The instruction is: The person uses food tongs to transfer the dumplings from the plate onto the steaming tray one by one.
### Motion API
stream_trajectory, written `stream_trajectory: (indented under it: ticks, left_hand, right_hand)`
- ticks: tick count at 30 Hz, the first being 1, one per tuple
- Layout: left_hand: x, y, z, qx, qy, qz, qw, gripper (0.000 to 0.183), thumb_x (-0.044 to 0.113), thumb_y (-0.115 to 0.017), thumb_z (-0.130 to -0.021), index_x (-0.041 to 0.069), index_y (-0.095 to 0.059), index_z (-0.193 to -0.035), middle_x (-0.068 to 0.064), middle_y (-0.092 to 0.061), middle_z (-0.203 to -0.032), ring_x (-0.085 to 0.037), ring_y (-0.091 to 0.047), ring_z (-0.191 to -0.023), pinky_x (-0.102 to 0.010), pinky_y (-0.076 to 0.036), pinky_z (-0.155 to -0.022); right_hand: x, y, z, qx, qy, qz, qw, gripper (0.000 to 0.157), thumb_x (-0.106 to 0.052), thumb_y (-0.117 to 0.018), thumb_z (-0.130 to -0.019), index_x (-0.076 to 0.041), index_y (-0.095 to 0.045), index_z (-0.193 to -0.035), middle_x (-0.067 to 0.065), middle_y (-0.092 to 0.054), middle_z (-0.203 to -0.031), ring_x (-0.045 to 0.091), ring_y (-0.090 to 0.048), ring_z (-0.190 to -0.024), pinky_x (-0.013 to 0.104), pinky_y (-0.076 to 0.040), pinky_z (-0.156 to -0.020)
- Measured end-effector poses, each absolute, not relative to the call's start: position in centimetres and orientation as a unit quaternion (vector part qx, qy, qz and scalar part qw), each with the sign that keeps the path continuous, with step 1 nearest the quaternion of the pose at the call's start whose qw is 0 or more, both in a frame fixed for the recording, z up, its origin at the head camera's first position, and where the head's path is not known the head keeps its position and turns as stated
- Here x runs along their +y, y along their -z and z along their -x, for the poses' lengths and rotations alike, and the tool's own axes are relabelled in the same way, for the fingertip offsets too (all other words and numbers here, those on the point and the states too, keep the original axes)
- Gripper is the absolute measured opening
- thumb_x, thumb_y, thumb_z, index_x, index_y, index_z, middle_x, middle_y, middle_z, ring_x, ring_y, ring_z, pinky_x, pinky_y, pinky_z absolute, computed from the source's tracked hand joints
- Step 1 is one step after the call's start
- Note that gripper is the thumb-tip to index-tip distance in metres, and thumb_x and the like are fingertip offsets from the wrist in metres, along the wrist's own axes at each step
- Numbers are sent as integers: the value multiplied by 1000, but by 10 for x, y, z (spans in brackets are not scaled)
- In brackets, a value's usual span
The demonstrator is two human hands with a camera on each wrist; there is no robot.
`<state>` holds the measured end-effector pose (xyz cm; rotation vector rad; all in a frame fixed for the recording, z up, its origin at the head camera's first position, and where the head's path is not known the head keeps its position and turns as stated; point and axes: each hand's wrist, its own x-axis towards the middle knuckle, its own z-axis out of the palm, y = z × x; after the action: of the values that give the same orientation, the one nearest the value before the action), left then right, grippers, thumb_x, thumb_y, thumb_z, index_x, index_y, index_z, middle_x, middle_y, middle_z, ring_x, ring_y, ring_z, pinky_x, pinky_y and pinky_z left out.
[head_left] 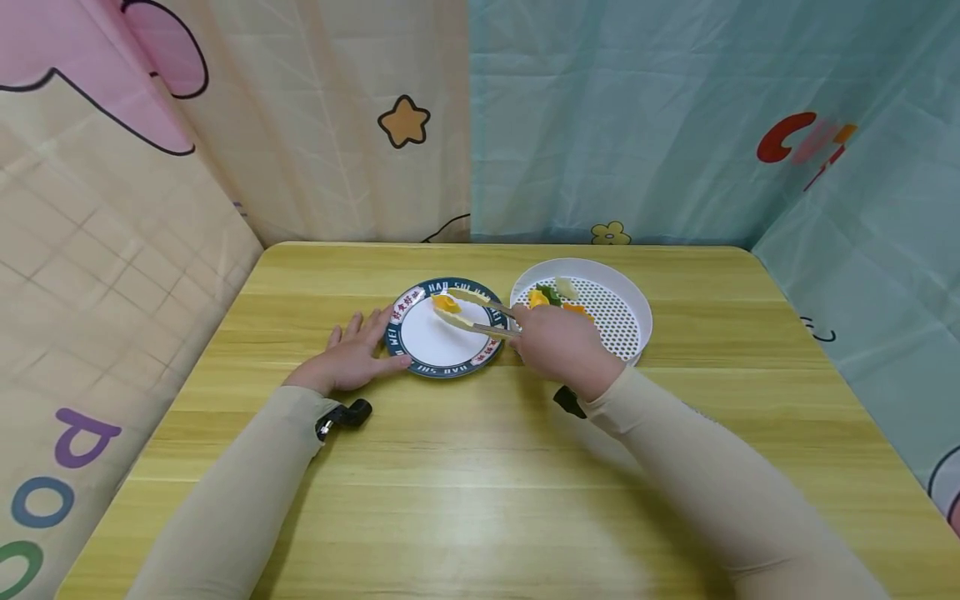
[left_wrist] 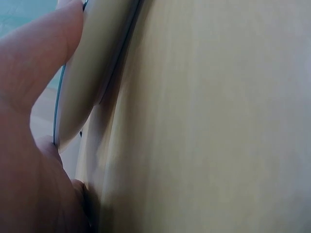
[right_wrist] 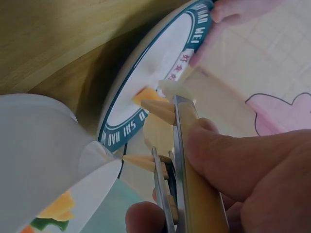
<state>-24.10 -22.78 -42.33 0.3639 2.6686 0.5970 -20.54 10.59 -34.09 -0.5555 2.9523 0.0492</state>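
Note:
In the head view my right hand [head_left: 562, 346] grips a pair of tongs [head_left: 491, 331] with pale tips, reaching left across the plate [head_left: 427, 342]. An orange-yellow food piece [head_left: 447, 303] shows at those tips, over the plate's white middle. Seen from the right wrist, thumb and fingers press the tongs [right_wrist: 187, 160] from both sides. The plate has a dark blue-green lettered rim. My left hand [head_left: 358, 354] lies at the plate's left edge, fingers spread and thumb along the near rim. In the left wrist view the left thumb [left_wrist: 53, 43] touches the rim.
Right of the plate stands a round white perforated basket [head_left: 626, 321], partly behind my right hand. Yellow pieces [head_left: 537, 298], a green piece [head_left: 551, 293] and a pale piece [head_left: 566, 288] lie inside it. Printed curtains [head_left: 600, 125] enclose the wooden table [head_left: 450, 500] at back and sides.

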Motion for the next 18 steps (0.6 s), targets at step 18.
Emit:
stream_trajectory:
  ticks: [18]
  left_hand:
    - [-228,423,241,949,-212,-131,192,113,83,-49,-93,27,12,-170,-17,6,-178,-51,16,-161,-72,14,-125]
  right_hand:
    - [90,347,219,982,-31,143,117,40,-41,-61,-107,-14,-61,-136,6,-66,-98,23,-64,-81,33,-54,-56]
